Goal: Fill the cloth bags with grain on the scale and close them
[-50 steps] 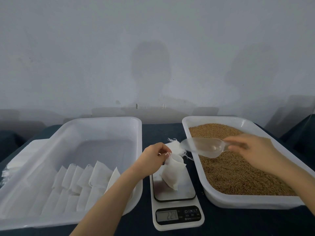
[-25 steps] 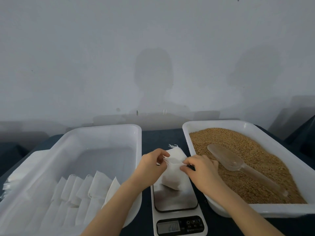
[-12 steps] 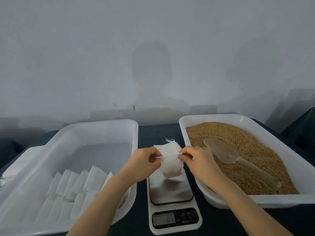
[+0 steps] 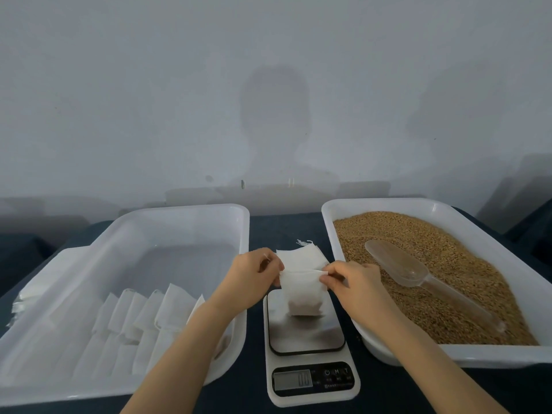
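Centre: left hand (image 4: 251, 282) and right hand (image 4: 355, 283) pinch the top edge of a part-filled cloth bag (image 4: 303, 294) over the kitchen scale (image 4: 307, 336). Right: clear scoop (image 4: 400, 265) lying on grain (image 4: 448, 252) in the grain tray (image 4: 385, 202). Lower left: row of white bags (image 4: 143, 318) in the left tray (image 4: 185, 208).

Dim, flat light — soft grey shadows lay on the wall (image 4: 119, 85) at centre and right; wide-angle distortion bowed the lower corners, slightly blurred.
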Demonstrator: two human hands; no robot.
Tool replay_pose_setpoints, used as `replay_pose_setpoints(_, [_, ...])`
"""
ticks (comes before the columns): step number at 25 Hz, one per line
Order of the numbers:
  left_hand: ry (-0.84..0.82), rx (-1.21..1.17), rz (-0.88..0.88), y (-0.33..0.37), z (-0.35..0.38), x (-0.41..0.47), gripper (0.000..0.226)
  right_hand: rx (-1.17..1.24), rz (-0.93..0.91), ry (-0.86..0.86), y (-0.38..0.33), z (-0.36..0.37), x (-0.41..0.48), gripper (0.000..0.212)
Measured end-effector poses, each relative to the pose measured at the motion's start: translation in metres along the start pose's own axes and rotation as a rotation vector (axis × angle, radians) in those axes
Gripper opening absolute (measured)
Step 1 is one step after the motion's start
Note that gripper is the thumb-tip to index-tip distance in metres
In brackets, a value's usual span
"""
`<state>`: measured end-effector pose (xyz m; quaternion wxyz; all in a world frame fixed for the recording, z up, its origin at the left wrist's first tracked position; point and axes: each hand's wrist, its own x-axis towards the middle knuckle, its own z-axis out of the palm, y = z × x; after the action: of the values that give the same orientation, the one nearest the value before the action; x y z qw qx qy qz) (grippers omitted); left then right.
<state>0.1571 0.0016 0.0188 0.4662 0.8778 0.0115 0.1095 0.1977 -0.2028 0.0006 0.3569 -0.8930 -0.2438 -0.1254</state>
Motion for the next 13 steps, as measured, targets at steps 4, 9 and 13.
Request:
replay_pose_setpoints(4, [-0.136,-0.04,0.003,-0.0035,-0.0004,-0.0006,0.028,-0.033,0.002,-0.04,0.0007,-0.0006,0.0008,0.01])
replay_pose_setpoints(9, [-0.161,0.206,0.031,-0.0065,0.0004,0.0018,0.005,0.014,0.0,-0.028,-0.0021,-0.0035,-0.0005,0.009])
replay_pose_setpoints(13, [-0.126,0.184,0.039,-0.0075,-0.0024,0.0018,0.022,0.073,-0.017,0.009,-0.0011,-0.0047,-0.0016,0.007])
